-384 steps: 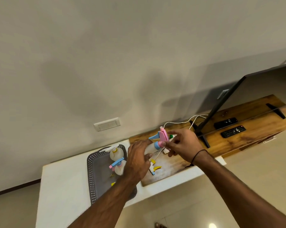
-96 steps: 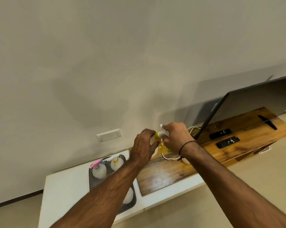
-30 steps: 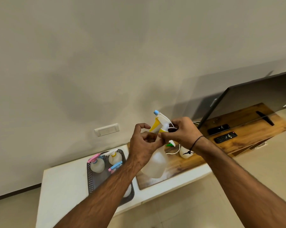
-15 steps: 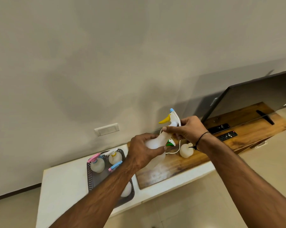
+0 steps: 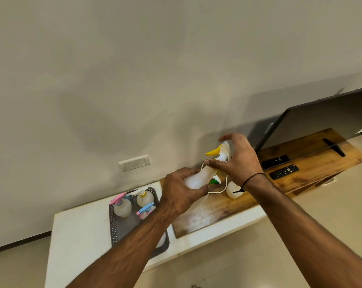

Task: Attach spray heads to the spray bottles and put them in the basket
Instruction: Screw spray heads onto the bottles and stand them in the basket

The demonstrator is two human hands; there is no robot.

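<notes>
Room, head view: a pale wall point(image 5: 134, 80) is being faced. A white counter point(image 5: 78, 229) and a wooden top point(image 5: 217, 208) are being looked down on, below both hands.
Left hand: the left hand point(image 5: 182, 196) is being wrapped round the body of the spray bottle point(image 5: 198, 177), which is being held tilted in the air above the wooden top.
Right hand: the right hand point(image 5: 240, 163) is being held apart, its fingers spread and partly blurred, just beside the spray head point(image 5: 220, 152). Only the thumb seems to be touching the neck.
Spray head: the white head with its yellow trigger is being carried on the bottle's neck, between the two hands. How far it is screwed down cannot be told.
Basket: the dark basket point(image 5: 113, 225) is being crossed by the left forearm, to the left of the left hand. Finished bottles point(image 5: 122, 207) are being stored in it.
Step in hand: attaching is judged to be ending.
Next move: the head's seating is probably to be checked, then the bottle carried leftward and set among the others.
Waiting: a bare bottle point(image 5: 233, 190) and a green head point(image 5: 214, 180) are lying under the right wrist.
Change: half a second ago the head was being gripped by the right hand. That grip is now being released, while the left hand's hold is being kept.
</notes>
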